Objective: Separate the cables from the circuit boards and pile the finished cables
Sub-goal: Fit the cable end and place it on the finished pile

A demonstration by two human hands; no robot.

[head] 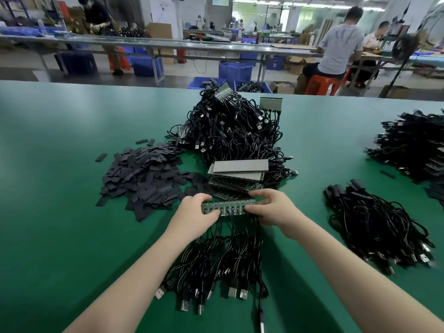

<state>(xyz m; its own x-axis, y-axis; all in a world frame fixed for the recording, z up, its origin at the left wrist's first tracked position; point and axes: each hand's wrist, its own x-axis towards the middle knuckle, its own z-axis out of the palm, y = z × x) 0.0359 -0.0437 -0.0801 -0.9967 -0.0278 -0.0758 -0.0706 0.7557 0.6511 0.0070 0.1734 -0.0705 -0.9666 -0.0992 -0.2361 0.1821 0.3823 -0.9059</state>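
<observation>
1. Hands first: I am watching the left hand pinching the left end of the circuit board strip, while the right hand is gripping its right end, fingers curled over the top edge and thumb underneath.

2. The strip is hovering over the near middle of the green worktop, its long axis running left to right, squarely between the two hands (neither one is nearer; each is already on its own end).

3. The attached cables are hanging from the strip's near edge and trailing toward the worktop's near edge, their USB plugs lying in a loose bunch between the forearms.

4. That is the relation I am judging the coming move by: the cables are leaving the board at right angles to its length, toward the person, so pulling or snapping them free will likely mean working across the strip, not along it.

5. The finished pile of cables is lying toward the right edge, nearer the right hand, so that hand looks better placed to carry freed cables over.

6. Beyond the hands, spare boards are leaning against the big heap of unprocessed cables toward the far middle, and black sleeves are lying scattered to the left.
</observation>
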